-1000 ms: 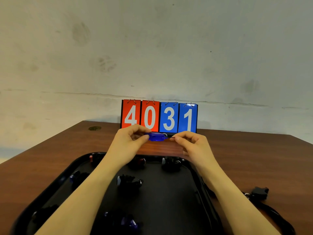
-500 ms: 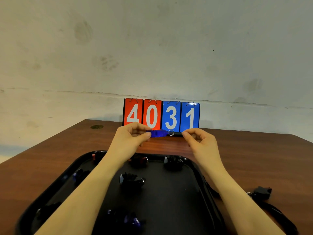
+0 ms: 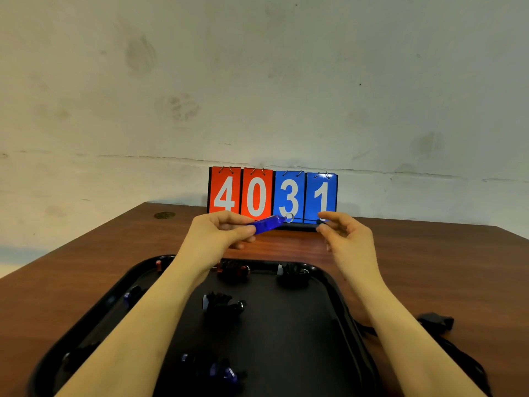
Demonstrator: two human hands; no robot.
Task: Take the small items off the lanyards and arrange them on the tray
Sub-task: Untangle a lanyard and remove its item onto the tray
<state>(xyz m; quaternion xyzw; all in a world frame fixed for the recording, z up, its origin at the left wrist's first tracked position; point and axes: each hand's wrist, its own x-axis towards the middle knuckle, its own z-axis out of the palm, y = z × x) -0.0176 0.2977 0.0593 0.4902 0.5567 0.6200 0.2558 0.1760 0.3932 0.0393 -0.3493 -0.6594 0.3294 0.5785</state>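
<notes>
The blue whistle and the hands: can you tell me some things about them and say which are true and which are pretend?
1. The left hand pinches the blue whistle. True.
2. The whistle lies on the black tray. False: it is held up above the table, beyond the tray.
3. A small metal ring sits at the whistle's end. True.
4. The scoreboard reads 1304. False: it reads 4031.
5. The right hand holds a red whistle. False: it pinches something small and dark.
</notes>
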